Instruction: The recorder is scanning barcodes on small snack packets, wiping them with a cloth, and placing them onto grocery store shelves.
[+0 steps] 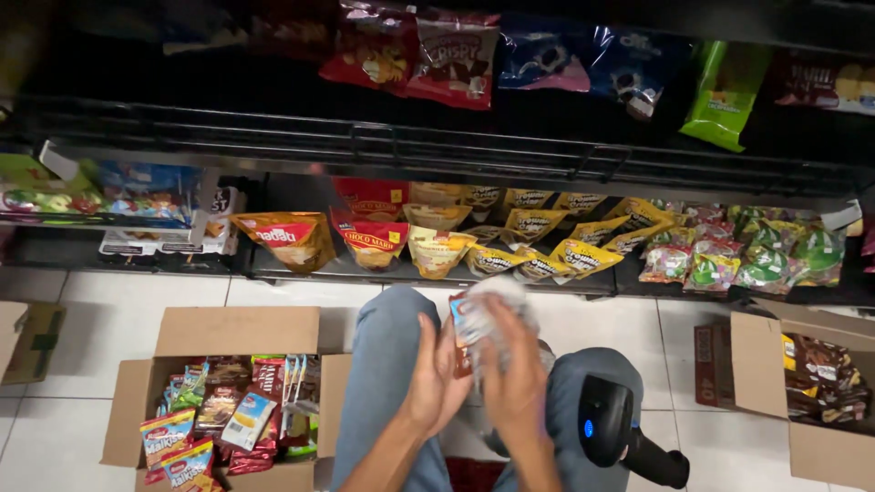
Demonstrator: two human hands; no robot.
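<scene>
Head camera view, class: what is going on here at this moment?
A person crouches before low shop shelves of snack bags. Both hands, left and right, hold a small blurred packet above the knees. A black handheld scanner rests on the right thigh. An open cardboard box of snack packs stands on the left.

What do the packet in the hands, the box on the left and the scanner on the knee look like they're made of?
Packet: thin glossy plastic film, probably; it crinkles and glints, though blurred.
Open box: plain brown corrugated cardboard, matte, flaps folded out.
Barcode scanner: hard black moulded plastic, slightly shiny.
Both the left hand and right hand hold the packet.
</scene>
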